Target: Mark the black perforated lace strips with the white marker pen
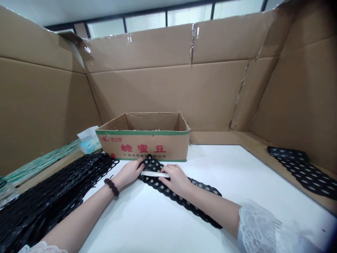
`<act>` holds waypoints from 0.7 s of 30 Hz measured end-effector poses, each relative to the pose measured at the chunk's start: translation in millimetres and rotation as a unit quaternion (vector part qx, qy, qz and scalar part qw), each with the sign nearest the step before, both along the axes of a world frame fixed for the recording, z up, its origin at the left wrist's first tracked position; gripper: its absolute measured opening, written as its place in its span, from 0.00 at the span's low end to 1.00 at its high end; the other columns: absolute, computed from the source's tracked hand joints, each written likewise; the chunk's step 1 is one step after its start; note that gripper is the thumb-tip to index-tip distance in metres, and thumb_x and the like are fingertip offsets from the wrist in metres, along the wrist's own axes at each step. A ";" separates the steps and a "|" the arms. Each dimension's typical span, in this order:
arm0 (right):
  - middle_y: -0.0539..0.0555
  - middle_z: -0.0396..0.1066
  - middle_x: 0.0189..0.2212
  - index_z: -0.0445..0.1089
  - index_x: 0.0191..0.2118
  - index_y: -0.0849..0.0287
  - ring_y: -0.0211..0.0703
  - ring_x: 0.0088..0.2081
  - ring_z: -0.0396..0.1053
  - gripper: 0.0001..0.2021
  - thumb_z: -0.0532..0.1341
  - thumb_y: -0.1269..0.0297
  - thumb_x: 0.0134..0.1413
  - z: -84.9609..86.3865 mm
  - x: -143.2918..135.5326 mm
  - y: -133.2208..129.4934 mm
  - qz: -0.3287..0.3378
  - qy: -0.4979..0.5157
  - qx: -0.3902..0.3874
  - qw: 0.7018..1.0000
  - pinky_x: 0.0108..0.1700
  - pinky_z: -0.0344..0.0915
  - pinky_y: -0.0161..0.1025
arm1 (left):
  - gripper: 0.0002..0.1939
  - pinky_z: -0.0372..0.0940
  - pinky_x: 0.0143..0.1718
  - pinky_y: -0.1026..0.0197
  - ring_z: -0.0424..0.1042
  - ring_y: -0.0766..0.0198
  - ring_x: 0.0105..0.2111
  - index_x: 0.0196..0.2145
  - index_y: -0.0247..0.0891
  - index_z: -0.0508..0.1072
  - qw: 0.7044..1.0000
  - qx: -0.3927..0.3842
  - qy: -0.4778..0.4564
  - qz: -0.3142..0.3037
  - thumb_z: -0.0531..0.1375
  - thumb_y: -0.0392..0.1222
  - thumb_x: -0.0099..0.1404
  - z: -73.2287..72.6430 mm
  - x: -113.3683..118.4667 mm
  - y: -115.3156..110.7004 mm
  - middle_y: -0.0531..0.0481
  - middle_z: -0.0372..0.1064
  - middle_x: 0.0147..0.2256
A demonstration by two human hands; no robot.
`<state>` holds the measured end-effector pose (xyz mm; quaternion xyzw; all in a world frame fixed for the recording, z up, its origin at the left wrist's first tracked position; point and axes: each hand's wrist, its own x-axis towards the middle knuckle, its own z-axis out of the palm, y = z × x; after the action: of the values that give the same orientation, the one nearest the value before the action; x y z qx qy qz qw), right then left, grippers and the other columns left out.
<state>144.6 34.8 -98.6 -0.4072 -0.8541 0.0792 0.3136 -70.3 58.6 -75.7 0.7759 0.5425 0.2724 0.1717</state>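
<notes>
We have a black dotted strip (173, 195) on the white table (147, 225) before the cardboard box (144, 144); our right hand (177, 178) has its fingers clamped on a slim white tool (153, 174) over it; our left hand (131, 172) touches its far end, whether pinching we cannot tell

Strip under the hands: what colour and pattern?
The strip is black with pale spots, clearest in the head view.

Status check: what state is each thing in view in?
White tool, held in the right hand, across the spotted black strip
Spotted black strip, laid out slantwise on the white table
Left hand, touching the strip's far end
Carton, upright, top open
Tissue pack, open, tissue sticking out
Black openwork material, heaped
Spotted piece at right, lying apart
</notes>
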 end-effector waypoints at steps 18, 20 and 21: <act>0.50 0.65 0.17 0.66 0.22 0.61 0.39 0.23 0.62 0.17 0.53 0.52 0.48 3.3 11.9 21.9 -0.125 0.333 -0.175 0.918 0.28 0.58 0.35 | 0.16 0.60 0.35 0.60 0.67 0.58 0.31 0.32 0.37 0.71 0.996 -0.078 -0.019 -0.025 0.51 0.51 0.56 -5.2 -15.4 11.8 0.49 0.71 0.31; 0.52 0.67 0.20 0.67 0.24 0.62 0.40 0.24 0.64 0.16 0.54 0.53 0.47 2.2 14.5 26.0 -0.134 0.341 -0.175 0.914 0.30 0.60 0.36 | 0.16 0.60 0.34 0.59 0.67 0.58 0.31 0.31 0.37 0.71 0.996 -0.079 -0.025 -0.021 0.51 0.50 0.56 -5.4 -14.5 10.8 0.49 0.71 0.30; 0.53 0.69 0.22 0.68 0.25 0.62 0.41 0.26 0.65 0.15 0.55 0.53 0.46 2.0 14.8 26.5 -0.135 0.344 -0.177 0.912 0.32 0.61 0.37 | 0.15 0.60 0.35 0.59 0.67 0.57 0.31 0.30 0.37 0.70 0.996 -0.078 -0.028 -0.018 0.50 0.50 0.56 -5.7 -13.5 10.2 0.49 0.71 0.30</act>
<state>159.4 61.3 -96.6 -0.5149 -0.6023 0.3209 0.5188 -83.9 68.8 -81.3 0.7618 0.5433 0.2472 0.2516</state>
